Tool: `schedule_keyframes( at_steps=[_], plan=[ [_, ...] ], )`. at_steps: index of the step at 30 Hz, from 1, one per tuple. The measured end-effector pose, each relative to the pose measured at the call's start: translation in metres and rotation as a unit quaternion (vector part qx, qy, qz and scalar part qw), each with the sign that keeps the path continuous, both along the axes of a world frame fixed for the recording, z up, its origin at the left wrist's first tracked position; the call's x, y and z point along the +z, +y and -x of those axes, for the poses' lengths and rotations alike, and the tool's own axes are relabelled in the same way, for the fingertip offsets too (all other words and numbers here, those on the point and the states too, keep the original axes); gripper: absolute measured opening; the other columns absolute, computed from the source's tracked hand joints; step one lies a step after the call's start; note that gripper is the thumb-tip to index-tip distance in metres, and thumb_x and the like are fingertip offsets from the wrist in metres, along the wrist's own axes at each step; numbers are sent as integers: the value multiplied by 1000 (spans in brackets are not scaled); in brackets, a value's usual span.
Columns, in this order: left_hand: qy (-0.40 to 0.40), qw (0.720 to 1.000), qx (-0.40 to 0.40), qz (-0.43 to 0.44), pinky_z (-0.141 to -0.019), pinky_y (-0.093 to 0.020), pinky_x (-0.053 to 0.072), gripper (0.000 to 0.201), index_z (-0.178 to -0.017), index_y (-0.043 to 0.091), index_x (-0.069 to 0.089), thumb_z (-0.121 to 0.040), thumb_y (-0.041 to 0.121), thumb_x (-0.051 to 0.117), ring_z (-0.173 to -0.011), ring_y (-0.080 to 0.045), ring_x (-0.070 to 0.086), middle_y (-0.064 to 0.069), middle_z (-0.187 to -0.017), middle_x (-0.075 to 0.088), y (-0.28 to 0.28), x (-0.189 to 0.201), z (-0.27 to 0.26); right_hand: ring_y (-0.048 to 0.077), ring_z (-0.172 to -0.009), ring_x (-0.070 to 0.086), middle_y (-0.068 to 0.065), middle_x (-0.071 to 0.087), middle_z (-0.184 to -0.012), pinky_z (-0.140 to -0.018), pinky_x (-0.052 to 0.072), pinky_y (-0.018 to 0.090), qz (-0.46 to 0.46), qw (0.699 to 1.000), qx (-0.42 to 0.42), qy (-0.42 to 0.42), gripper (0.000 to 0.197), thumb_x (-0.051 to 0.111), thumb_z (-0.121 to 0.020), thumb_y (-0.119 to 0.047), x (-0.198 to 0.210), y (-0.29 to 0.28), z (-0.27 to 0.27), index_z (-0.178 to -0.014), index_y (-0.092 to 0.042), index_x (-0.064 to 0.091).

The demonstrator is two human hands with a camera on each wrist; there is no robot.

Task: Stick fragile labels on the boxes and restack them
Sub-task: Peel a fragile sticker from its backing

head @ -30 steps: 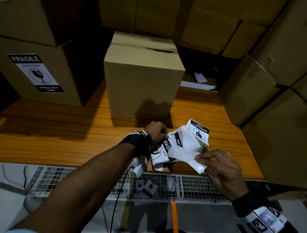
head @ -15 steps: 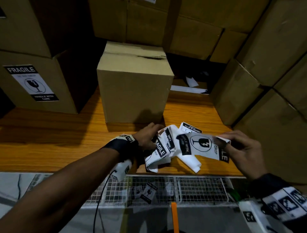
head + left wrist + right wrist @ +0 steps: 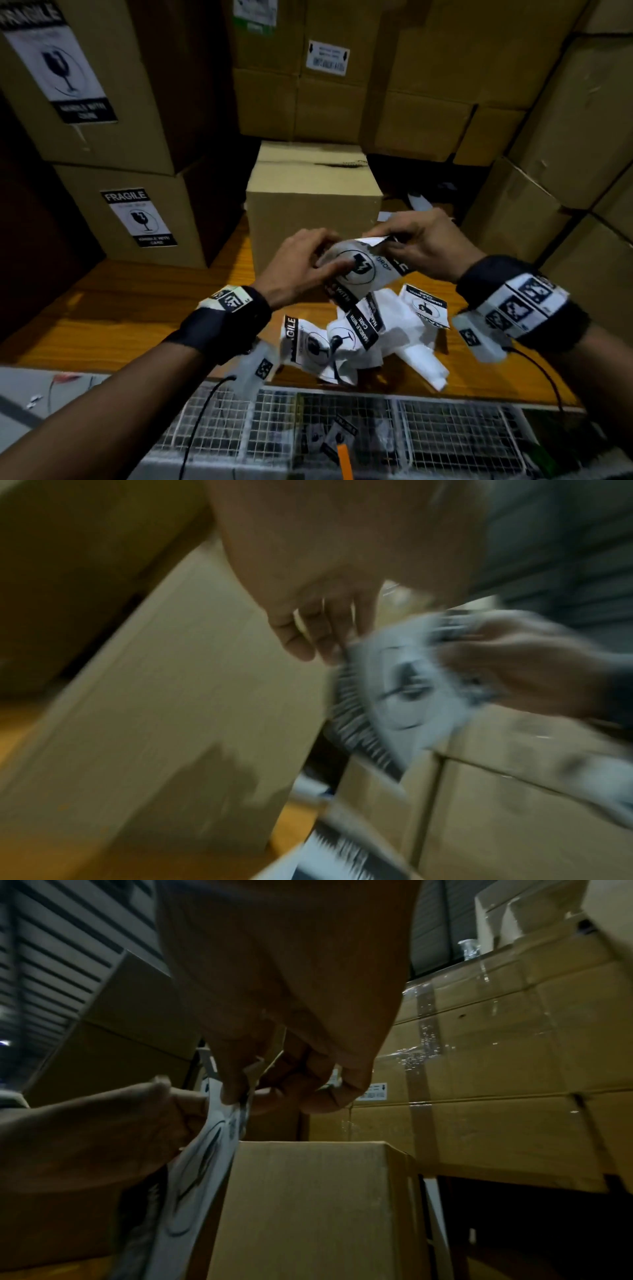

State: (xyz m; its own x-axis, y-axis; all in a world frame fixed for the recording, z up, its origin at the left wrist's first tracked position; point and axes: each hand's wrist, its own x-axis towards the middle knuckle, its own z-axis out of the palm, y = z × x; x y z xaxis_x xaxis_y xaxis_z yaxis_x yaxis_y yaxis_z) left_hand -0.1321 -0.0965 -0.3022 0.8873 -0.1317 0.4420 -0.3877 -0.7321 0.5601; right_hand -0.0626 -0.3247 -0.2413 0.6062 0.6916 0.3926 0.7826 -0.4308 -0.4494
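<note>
Raised off the pile (image 3: 363, 339), both hands pinch one label (image 3: 359, 270); only the right wrist view shows its peeling corner.

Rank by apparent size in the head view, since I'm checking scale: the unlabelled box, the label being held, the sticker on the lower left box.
1. Unlabelled box.
2. Held label and lower-left sticker: similar; the label is nearer, partly covered, so unranked.

Table (image 3: 113, 318): wooden, right in front of you.
Mesh (image 3: 445, 442): wire grid along its near edge.
Cable (image 3: 202, 407): black, crossing your mesh.
</note>
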Motion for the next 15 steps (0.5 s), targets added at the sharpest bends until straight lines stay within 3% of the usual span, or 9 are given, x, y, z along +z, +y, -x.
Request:
schedule_keyframes(
  at_steps=[2, 4, 5, 7, 9, 11, 13, 15],
  plan=[
    [-37, 998, 18, -48, -65, -29, 28, 22, -91, 15, 59, -93, 35, 68, -75, -13, 43, 11, -80, 48, -1, 8, 4, -5, -82, 61, -23, 63, -85, -70, 46, 15, 25, 1000, 16, -3, 21, 76, -84, -16, 8, 21, -2, -105, -17, 77],
    [-57, 997, 45, 6, -58, -35, 30, 29, -75, 18, 47, -90, 21, 72, -64, -16, 44, 11, -66, 45, 7, 2, 4, -6, -81, 60, -24, 61, -85, -69, 43, 14, 41, 999, 29, -13, 23, 76, -85, -17, 11, 37, -4, -107, -18, 77],
    [-46, 995, 56, 64, -54, -35, 37, 31, -72, 19, 48, -89, 20, 73, -61, -16, 50, 11, -64, 52, 12, -1, 4, -5, -81, 60, -22, 62, -87, -70, 44, 16, 48, 998, 34, -21, 26, 77, -85, -18, 11, 44, -3, -110, -19, 76],
    [-4, 986, 69, 149, -56, -26, 50, 27, -70, 24, 56, -88, 22, 76, -65, -5, 63, 11, -71, 66, 22, -3, 6, 4, -83, 63, -11, 69, -95, -71, 49, 23, 56, 997, 35, -44, 36, 78, -84, -20, 6, 53, -3, -119, -20, 72],
    [31, 982, 78, 168, -59, -17, 51, 23, -71, 27, 61, -87, 22, 77, -68, 2, 66, 12, -76, 70, 27, -7, 10, 9, -88, 66, -3, 72, -108, -77, 55, 28, 50, 998, 19, -36, 57, 79, -83, -21, 1, 58, -5, -137, -23, 58],
    [57, 978, 83, 184, -60, -20, 54, 17, -74, 21, 66, -86, 22, 78, -71, -3, 69, 9, -78, 73, 30, -12, 13, 5, -97, 66, -3, 70, -117, -87, 55, 25, 16, 1000, -1, 25, 73, 79, -82, -20, 2, 61, -7, -147, -23, 45],
    [72, 963, 96, 240, -62, -28, 58, 14, -78, 12, 71, -85, 22, 79, -73, -11, 72, 4, -78, 75, 34, -17, 14, 0, -104, 63, -8, 67, -121, -92, 54, 24, -6, 998, -38, 56, 66, 80, -81, -27, 4, 62, -10, -141, -22, 53],
    [94, 937, 93, 323, -67, -39, 61, 12, -85, 10, 74, -85, 21, 79, -76, -19, 74, 1, -81, 77, 36, -24, 13, -3, -98, 63, -12, 69, -113, -88, 55, 22, 1, 995, -69, 71, 50, 81, -78, -34, 3, 64, -11, -125, -22, 66]
  ],
)
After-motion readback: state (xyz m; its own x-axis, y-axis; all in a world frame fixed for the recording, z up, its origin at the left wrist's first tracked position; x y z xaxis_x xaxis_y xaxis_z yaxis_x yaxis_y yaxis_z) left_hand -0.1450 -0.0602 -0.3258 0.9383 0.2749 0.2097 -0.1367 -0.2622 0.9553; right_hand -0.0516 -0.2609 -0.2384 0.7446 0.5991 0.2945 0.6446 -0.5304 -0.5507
